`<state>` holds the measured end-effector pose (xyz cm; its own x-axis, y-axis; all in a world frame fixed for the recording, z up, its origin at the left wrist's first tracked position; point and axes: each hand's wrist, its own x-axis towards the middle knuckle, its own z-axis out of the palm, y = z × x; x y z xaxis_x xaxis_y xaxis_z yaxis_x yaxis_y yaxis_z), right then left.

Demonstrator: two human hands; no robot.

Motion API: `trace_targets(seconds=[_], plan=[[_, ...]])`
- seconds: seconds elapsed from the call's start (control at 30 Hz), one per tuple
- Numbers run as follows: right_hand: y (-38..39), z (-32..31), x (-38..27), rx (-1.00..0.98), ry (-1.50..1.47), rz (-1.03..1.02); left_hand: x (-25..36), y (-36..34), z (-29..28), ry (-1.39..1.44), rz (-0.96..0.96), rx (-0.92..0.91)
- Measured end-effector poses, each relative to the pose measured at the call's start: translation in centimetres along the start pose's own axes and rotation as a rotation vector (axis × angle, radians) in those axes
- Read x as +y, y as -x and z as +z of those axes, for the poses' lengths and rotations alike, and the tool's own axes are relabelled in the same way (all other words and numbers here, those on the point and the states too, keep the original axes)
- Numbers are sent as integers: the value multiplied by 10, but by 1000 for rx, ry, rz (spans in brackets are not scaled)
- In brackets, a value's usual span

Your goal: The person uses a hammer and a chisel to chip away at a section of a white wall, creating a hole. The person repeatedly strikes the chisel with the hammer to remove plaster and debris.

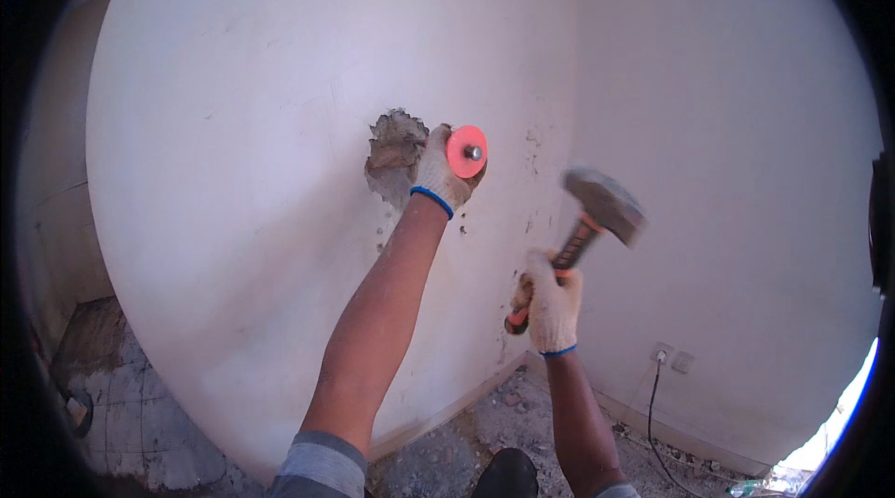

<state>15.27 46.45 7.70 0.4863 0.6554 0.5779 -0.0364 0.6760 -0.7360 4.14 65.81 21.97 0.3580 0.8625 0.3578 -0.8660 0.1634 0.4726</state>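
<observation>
My left hand (440,170), in a knit work glove with a blue cuff, is closed round a chisel (465,151) with a round pink-red hand guard. The chisel's metal striking end points back toward me, while its tip is hidden behind hand and guard. Just left of this hand, a ragged hole (394,151) in the white wall shows rough grey-brown masonry. Lower and to the right, my gloved right hand (555,311) grips a club hammer (606,204) by its black and orange handle. The blurred hammer head is raised, apart from the chisel.
Two white wall sockets (672,358) sit low on the right wall, with a black cable (656,423) plugged into one. Rubble and dust cover the floor (438,447) along the wall's foot. A dark shoe (508,474) shows below. A plastic bottle (746,489) lies at lower right.
</observation>
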Motion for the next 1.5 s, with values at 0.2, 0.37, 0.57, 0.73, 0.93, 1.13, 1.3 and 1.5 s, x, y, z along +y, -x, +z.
trace_targets(seconds=[0.2, 0.37, 0.57, 0.73, 0.93, 1.13, 1.3, 1.5], plan=[[-5, 17, -31, 96, -384, -621, 10, 2, 3, -3, -13, 6], [-27, 53, 4, 0, 225, 134, 6, -2, -2, -13, -30, -36], [4, 14, 17, -44, 146, 177, -12, 10, -9, -96, -49, 130], [30, -12, -14, -7, -115, -35, -22, 39, -8, -241, -86, 139], [39, -23, -65, 19, -318, -335, -17, 35, -5, -231, -133, 120], [49, -23, -84, 95, -335, -656, -17, 18, -10, -302, -75, 105], [45, -16, -71, 119, -406, -801, -9, 20, -3, -363, -111, 132], [10, 26, 3, 59, -213, -538, -4, 17, -5, -348, -125, 121]])
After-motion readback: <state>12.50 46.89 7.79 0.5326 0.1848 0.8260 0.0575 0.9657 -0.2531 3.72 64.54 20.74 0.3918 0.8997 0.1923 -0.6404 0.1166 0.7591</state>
